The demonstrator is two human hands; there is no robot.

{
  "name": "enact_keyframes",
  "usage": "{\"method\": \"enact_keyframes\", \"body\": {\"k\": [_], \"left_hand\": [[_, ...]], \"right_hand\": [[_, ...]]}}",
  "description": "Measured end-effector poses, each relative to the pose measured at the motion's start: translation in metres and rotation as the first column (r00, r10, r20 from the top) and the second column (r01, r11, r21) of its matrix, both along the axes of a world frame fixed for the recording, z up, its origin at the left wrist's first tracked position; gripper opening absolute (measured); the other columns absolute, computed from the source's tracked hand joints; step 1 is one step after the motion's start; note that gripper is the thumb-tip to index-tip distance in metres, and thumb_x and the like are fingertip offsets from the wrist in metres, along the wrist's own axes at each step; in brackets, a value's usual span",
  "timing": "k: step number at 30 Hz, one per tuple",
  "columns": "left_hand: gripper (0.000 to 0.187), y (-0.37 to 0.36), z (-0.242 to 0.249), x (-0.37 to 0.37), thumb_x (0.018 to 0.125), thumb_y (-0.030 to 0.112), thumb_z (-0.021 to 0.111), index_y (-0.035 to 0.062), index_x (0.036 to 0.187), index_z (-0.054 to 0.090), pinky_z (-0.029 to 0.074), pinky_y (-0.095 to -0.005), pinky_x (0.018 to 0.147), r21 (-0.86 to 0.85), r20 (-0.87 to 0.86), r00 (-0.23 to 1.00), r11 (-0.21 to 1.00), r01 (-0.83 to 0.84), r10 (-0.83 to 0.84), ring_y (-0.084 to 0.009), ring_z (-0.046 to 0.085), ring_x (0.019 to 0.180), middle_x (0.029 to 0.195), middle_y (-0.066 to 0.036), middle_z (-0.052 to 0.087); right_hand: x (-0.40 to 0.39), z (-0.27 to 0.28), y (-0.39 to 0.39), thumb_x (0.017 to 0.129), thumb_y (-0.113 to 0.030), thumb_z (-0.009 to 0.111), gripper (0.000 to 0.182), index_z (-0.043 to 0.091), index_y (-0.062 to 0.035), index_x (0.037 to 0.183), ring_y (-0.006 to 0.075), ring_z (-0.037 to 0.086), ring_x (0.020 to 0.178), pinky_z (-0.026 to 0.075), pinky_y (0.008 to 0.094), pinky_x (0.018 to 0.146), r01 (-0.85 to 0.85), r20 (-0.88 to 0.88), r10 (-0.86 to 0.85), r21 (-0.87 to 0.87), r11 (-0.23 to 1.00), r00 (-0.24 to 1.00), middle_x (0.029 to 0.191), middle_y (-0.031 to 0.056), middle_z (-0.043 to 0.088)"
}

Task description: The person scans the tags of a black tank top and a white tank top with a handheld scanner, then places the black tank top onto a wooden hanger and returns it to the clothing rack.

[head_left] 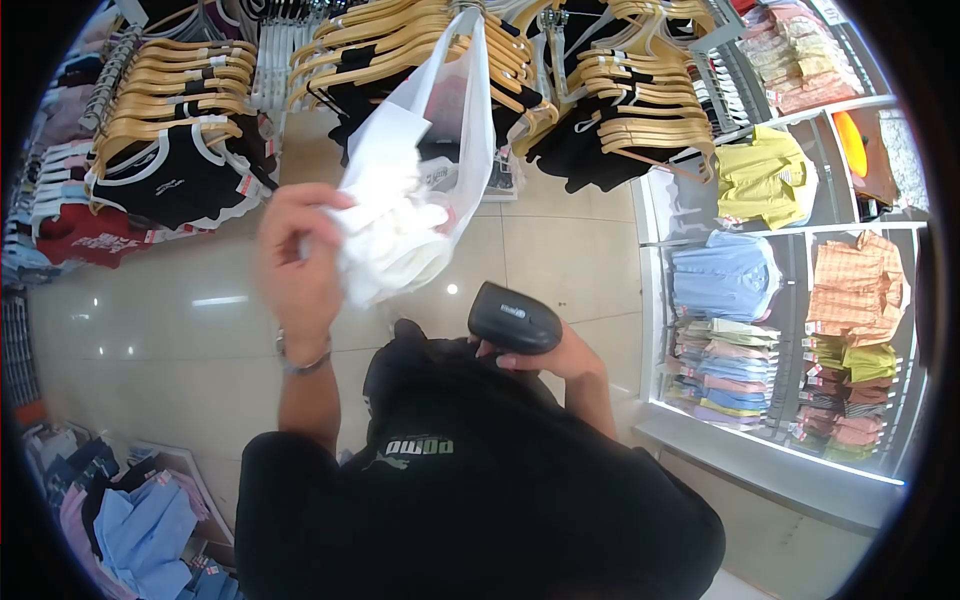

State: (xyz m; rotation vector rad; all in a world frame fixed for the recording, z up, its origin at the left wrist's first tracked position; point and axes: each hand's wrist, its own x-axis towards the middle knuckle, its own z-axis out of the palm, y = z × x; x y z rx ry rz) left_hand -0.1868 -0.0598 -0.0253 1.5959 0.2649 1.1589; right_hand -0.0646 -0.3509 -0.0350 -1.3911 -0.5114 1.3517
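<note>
A white plastic bag (478,125) hangs by its handle from the front of the clothes rack, with bright white contents (395,240) bulging at its lower left. My left hand (300,250) is at the left side of this bundle, fingers curled and pinching its white edge. Glare hides exactly what lies between the fingertips. In front of my body, my right hand (565,360) is wrapped round a black handheld barcode scanner (514,318). The scanner's head points up and left, and its handle is mostly hidden.
Wooden hangers (405,45) with dark garments line the rack ahead. Black tops with white trim (185,180) hang at left. Lit shelves with folded shirts (725,280) stand at right. A bin of folded clothes (145,525) is at lower left. Tiled floor (180,350) lies between.
</note>
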Motion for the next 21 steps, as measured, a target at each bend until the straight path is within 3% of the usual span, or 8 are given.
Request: {"method": "enact_keyframes", "body": {"k": [2, 5, 6, 9, 14, 15, 17, 21], "left_hand": [[0.019, -0.015, 0.008, -0.022, 0.085, -0.009, 0.057, 0.0061, 0.078, 0.049, 0.046, -0.0310, 0.088, -0.104, 0.169, 0.985, 0.994, 0.040, -0.022, -0.0208, 0.059, 0.093, 0.099, -0.015, 0.065], [0.020, -0.059, 0.014, -0.049, 0.085, -0.009, 0.056, 0.0071, 0.076, 0.047, 0.046, -0.0331, 0.090, -0.237, 0.259, 0.960, 0.956, 0.174, -0.110, -0.0220, 0.058, 0.094, 0.097, -0.015, 0.062], [0.022, -0.076, 0.012, -0.056, 0.085, -0.010, 0.054, 0.0080, 0.075, 0.044, 0.046, -0.0346, 0.092, -0.224, 0.239, 0.962, 0.957, 0.183, -0.128, -0.0228, 0.058, 0.096, 0.095, -0.014, 0.061], [0.018, -0.129, 0.002, -0.068, 0.086, -0.011, 0.052, 0.0051, 0.078, 0.053, 0.044, -0.0336, 0.092, -0.189, 0.096, 0.987, 0.971, 0.146, -0.130, -0.0235, 0.058, 0.099, 0.101, -0.016, 0.063], [0.019, -0.192, -0.034, -0.095, 0.090, -0.011, 0.050, 0.0006, 0.087, 0.065, 0.044, -0.0316, 0.094, -0.142, -0.147, 0.987, 0.989, 0.047, -0.068, -0.0222, 0.059, 0.104, 0.112, -0.015, 0.063], [0.020, -0.201, -0.037, -0.102, 0.090, -0.011, 0.049, 0.0000, 0.089, 0.066, 0.044, -0.0312, 0.094, -0.153, -0.197, 0.979, 0.988, 0.016, -0.046, -0.0222, 0.059, 0.105, 0.113, -0.014, 0.063], [0.024, -0.210, -0.041, -0.113, 0.092, -0.011, 0.048, -0.0019, 0.101, 0.068, 0.045, -0.0313, 0.097, -0.169, -0.222, 0.972, 0.985, 0.038, -0.076, -0.0223, 0.059, 0.110, 0.118, -0.014, 0.061], [0.025, -0.222, -0.053, -0.135, 0.094, -0.008, 0.051, -0.0024, 0.113, 0.068, 0.046, -0.0306, 0.096, -0.286, -0.316, 0.934, 0.956, 0.073, -0.166, -0.0210, 0.058, 0.112, 0.119, -0.012, 0.060]], "right_hand": [[-0.009, -0.005, -0.006, 0.081, 0.000, 0.076, 0.047, 0.059, 0.0010, 0.125, 0.0255, 0.065, 0.112, 0.055, 0.0368, 0.090, 0.084, -0.056, -0.079, 0.097, 0.992, 0.995, 0.114, 0.0139, 0.069], [-0.024, -0.023, -0.021, 0.080, -0.004, 0.077, 0.058, 0.054, 0.0017, 0.132, 0.0305, 0.063, 0.116, 0.054, 0.0395, 0.094, 0.132, -0.178, -0.078, 0.312, 0.941, 0.981, 0.124, 0.0172, 0.065], [-0.034, -0.012, -0.020, 0.077, -0.007, 0.080, 0.072, 0.047, 0.0018, 0.141, 0.0358, 0.058, 0.124, 0.051, 0.0440, 0.100, 0.199, -0.332, -0.072, 0.366, 0.909, 0.941, 0.136, 0.0203, 0.057], [-0.064, -0.031, -0.040, 0.075, -0.009, 0.081, 0.081, 0.042, 0.0010, 0.145, 0.0384, 0.053, 0.129, 0.045, 0.0476, 0.107, 0.267, -0.583, 0.106, 0.518, 0.813, 0.806, 0.143, 0.0209, 0.050], [-0.103, -0.072, -0.078, 0.070, -0.001, 0.084, 0.073, 0.053, -0.0038, 0.137, 0.0185, 0.059, 0.114, 0.047, 0.0364, 0.098, 0.302, -0.471, -0.124, 0.325, 0.896, 0.873, 0.126, 0.0076, 0.064], [-0.106, -0.072, -0.082, 0.072, 0.003, 0.080, 0.066, 0.057, -0.0043, 0.133, 0.0183, 0.058, 0.114, 0.045, 0.0356, 0.099, 0.258, -0.444, -0.106, 0.296, 0.920, 0.889, 0.124, 0.0073, 0.064], [-0.121, -0.060, -0.091, 0.074, 0.004, 0.079, 0.059, 0.060, -0.0047, 0.129, 0.0160, 0.058, 0.113, 0.045, 0.0336, 0.099, 0.348, -0.432, -0.206, 0.280, 0.895, 0.878, 0.120, 0.0063, 0.066], [-0.134, -0.061, -0.102, 0.074, 0.002, 0.080, 0.052, 0.064, -0.0034, 0.123, 0.0131, 0.059, 0.110, 0.046, 0.0314, 0.095, 0.364, -0.126, -0.342, 0.265, 0.893, 0.931, 0.115, 0.0042, 0.068]]}}
